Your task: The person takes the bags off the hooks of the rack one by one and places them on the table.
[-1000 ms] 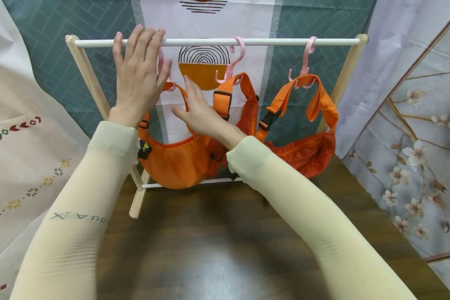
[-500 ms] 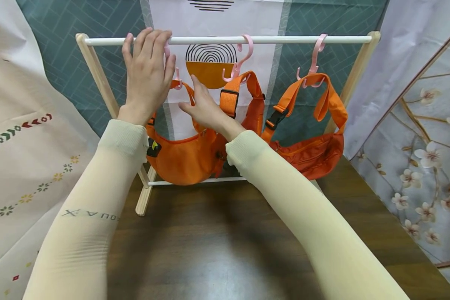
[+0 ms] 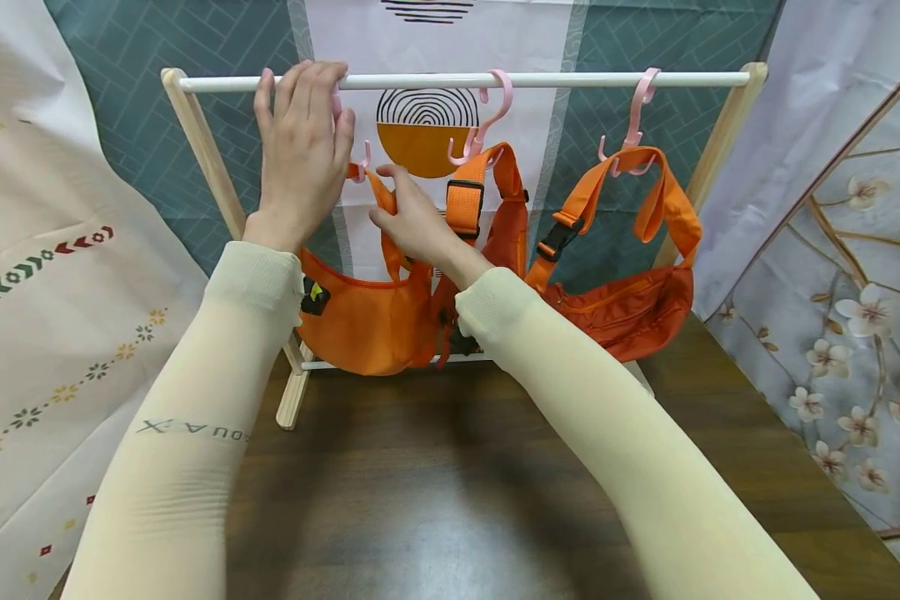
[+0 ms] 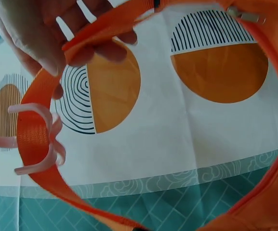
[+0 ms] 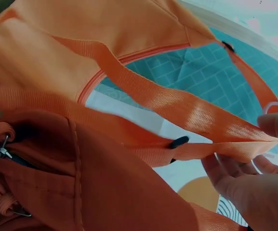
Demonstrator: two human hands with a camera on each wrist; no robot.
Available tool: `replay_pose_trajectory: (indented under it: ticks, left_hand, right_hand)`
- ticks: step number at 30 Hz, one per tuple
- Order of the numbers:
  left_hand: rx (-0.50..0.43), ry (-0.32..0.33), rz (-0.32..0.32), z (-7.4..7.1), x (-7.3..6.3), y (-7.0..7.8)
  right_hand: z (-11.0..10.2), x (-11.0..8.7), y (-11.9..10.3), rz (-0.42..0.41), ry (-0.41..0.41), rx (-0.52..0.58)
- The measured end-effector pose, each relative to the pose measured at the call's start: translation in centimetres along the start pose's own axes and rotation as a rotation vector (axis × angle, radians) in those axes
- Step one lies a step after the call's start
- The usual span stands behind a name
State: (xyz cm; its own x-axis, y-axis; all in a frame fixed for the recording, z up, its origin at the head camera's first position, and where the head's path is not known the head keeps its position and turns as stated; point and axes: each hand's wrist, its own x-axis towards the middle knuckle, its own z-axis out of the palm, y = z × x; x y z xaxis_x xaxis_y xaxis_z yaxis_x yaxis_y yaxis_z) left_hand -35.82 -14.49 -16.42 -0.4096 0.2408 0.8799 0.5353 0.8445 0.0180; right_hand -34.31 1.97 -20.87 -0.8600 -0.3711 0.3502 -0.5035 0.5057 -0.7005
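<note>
In the head view my left hand (image 3: pixel 303 158) lies over the white rod (image 3: pixel 420 81) of a small rack, fingers bent over it, thumb beside a partly hidden pink hook (image 3: pixel 366 154). An orange waist bag (image 3: pixel 367 329) hangs from that hook by its strap. My right hand (image 3: pixel 422 227) pinches this strap just below the hook. In the right wrist view the strap (image 5: pixel 240 150) runs between the thumb and fingers of the right hand (image 5: pixel 254 187). In the left wrist view the strap (image 4: pixel 35 130) sits in the pink hook's prongs, and the right hand (image 4: pixel 37 29) grips it above.
Two more orange bags hang from pink hooks: a middle bag (image 3: pixel 506 225) close against the right hand and a right-hand bag (image 3: pixel 622 312). The rack's wooden legs (image 3: pixel 208 158) stand on a brown table (image 3: pixel 420 483). Patterned cloths (image 3: pixel 97 233) surround the rack.
My right hand's fingers, stretched out before, have curled onto the left bag's strap and bent it. The left hand stays at the rod. The whole head view has shifted slightly.
</note>
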Motion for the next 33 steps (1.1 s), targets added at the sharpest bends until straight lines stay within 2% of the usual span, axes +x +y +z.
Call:
replay_pose_trajectory:
  ticks: [5, 9, 17, 27, 33]
  left_hand:
    - [0.016, -0.032, 0.014, -0.7, -0.1, -0.2]
    - [0.026, -0.046, 0.015, -1.0, -0.1, -0.4]
    - [0.013, -0.047, 0.032, -1.4, 0.0, -0.3]
    - [0.010, -0.087, 0.014, -1.7, 0.2, 0.1]
    - [0.001, -0.141, -0.022, -2.4, 0.6, 0.4]
  right_hand:
    - [0.3, -0.6, -0.6, -0.017, 0.019, 0.048]
    - [0.4, -1.1, -1.4, -0.018, 0.066, 0.057]
    - [-0.8, -1.3, -3.7, -0.122, 0.199, 0.126]
    - [-2.3, -1.6, -5.2, -0.140, 0.170, 0.184]
    - [-2.8, -1.9, -5.5, -0.236, 0.129, 0.280]
